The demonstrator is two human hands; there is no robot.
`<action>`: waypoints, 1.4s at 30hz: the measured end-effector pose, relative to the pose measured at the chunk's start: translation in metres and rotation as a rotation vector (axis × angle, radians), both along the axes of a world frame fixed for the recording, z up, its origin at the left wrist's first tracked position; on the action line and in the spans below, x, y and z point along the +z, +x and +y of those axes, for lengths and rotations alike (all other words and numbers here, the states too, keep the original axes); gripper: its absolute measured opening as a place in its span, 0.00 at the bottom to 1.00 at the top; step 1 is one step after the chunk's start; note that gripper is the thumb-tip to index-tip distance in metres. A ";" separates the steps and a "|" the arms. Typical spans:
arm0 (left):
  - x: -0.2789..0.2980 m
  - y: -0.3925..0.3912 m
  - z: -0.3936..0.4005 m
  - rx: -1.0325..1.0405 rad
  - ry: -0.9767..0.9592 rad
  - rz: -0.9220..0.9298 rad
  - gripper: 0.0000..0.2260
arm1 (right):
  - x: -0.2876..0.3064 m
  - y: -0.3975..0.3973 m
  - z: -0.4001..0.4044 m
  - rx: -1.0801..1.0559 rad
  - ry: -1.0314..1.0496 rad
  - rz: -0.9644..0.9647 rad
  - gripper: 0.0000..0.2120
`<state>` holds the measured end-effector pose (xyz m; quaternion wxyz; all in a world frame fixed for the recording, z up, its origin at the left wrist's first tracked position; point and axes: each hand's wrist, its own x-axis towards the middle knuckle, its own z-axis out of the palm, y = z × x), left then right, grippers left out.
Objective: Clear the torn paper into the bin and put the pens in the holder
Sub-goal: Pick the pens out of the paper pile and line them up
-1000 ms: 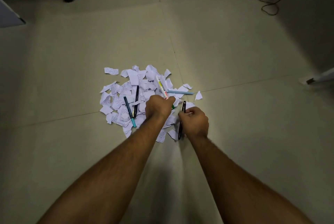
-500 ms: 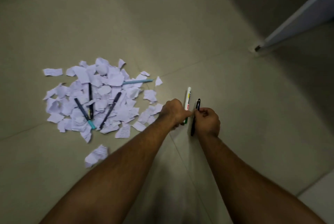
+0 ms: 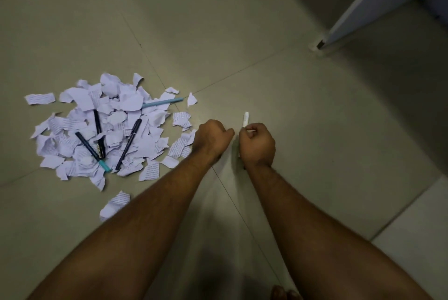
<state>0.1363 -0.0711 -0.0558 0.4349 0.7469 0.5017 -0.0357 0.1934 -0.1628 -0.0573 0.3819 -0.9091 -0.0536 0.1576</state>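
A pile of torn paper lies on the floor at the left. On it rest a light blue pen, a black pen, a dark pen and a dark pen with a teal cap. My right hand, right of the pile, is closed around a white marker whose tip sticks out above the fist; a dark pen end shows below that hand. My left hand is a closed fist right beside it, with nothing visible in it. No bin or holder is in view.
A white panel stands at the upper right, its foot on the tiled floor. One stray paper scrap lies near my left forearm. A paler tile is at the lower right. Toes show at the bottom edge.
The view has swung right, away from the pile. The white marker has passed from my left hand into my right hand, which held the black pen; my left hand is now a fist.
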 end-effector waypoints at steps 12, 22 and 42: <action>-0.004 -0.137 0.093 0.313 0.416 0.283 0.11 | -0.020 -0.077 0.152 0.879 -0.157 -0.379 0.12; -0.012 -0.162 0.103 0.256 0.383 0.391 0.10 | -0.038 -0.088 0.189 0.950 -0.391 -0.578 0.14; 0.038 -0.054 0.037 0.084 0.085 -0.124 0.06 | 0.008 -0.054 0.037 -0.293 0.236 0.087 0.08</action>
